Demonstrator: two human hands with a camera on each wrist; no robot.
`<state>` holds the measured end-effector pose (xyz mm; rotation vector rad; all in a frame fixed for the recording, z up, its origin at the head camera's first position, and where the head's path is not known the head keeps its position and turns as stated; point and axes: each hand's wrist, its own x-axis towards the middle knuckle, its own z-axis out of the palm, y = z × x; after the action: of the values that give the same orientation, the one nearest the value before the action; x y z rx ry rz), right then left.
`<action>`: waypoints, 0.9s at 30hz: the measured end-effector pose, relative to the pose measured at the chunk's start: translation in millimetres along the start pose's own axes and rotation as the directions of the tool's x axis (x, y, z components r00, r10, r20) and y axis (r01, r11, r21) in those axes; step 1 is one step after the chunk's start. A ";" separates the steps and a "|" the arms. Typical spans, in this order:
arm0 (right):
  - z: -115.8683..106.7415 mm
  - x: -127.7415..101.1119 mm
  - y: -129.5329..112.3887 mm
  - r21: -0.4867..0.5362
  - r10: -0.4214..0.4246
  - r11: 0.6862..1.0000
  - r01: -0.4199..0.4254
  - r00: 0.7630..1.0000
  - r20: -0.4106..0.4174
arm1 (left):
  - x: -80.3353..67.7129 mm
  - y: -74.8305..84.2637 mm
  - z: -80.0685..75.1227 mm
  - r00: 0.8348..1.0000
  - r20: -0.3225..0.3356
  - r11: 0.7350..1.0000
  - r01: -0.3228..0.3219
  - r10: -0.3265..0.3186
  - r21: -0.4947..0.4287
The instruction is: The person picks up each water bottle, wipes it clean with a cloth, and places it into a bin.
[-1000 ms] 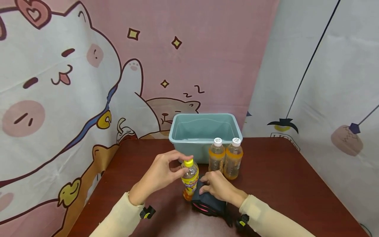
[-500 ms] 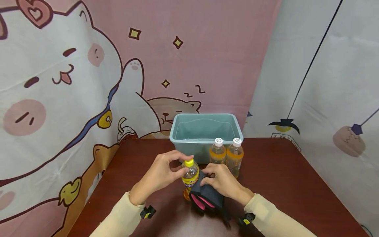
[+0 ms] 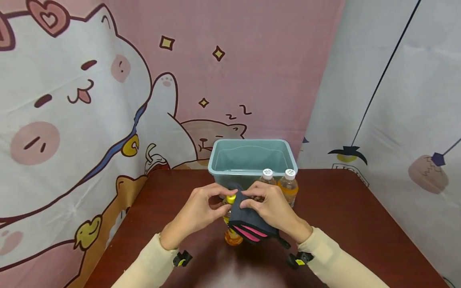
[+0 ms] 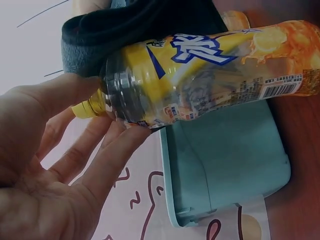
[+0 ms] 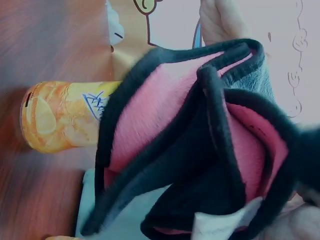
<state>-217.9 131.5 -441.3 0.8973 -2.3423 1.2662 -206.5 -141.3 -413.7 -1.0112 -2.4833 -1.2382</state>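
My left hand [image 3: 201, 208] holds a drink bottle [image 4: 200, 70] at its neck, thumb and fingers around the yellow cap [image 4: 90, 107]. The bottle, with a yellow and orange label, stands upright on the table. With thumb and fingers, my right hand [image 3: 277, 206] pinches a dark grey cloth piece [image 3: 248, 216] and holds it up against the bottle's near side. Pink lining [image 5: 150, 110] and black trim show at its folded openings in the right wrist view, along with a white tag [image 5: 225, 225]. Much of the bottle's middle is hidden behind the cloth in the head view.
A light teal plastic bin [image 3: 227, 173] stands at the back of the dark red table [image 3: 331, 224]. Two bottles of orange drink with white caps, a right one [image 3: 288, 187] and a left one [image 3: 267, 175], stand before it. A printed cloth backdrop [image 3: 273, 72] hangs behind.
My right hand has lifted the cloth piece from low beside the bottle up to the bottle's neck, covering more of it. The left hand has kept its grip at the cap.
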 end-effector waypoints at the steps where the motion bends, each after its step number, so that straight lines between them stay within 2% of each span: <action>1: 0.5 0.6 -2.2 -0.002 0.011 1.000 -0.011 1.000 0.001 | -0.4 -0.5 0.5 1.000 -0.005 1.000 -0.006 0.006 0.005; 7: 6.0 -0.8 -9.2 0.003 0.114 0.994 -0.114 0.994 0.000 | 0.4 0.2 1.1 0.999 -0.017 0.998 -0.034 0.035 0.057; 12: 12.0 -1.6 -10.3 -0.011 0.133 0.991 -0.133 0.991 0.010 | 1.2 2.3 -1.0 0.999 -0.021 0.997 -0.022 0.024 0.073; 16: 14.2 -2.6 -9.7 -0.002 0.105 0.994 -0.105 0.994 -0.018 | 2.2 4.1 -2.2 1.000 -0.014 0.998 -0.025 0.026 0.057; 23: 14.4 -3.2 -6.3 -0.019 -0.007 1.000 0.005 0.995 -0.104 | 2.6 5.3 -2.9 1.000 -0.008 0.999 -0.005 0.005 0.041; 27: 13.0 -6.7 -5.0 -0.032 -0.016 0.999 0.013 0.992 -0.125 | 1.2 5.1 -1.9 1.000 -0.001 1.000 0.020 -0.020 0.023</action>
<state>-209.5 121.1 -449.0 0.7995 -2.2476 1.2401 -204.4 -140.0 -408.8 -0.9827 -2.5077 -1.2120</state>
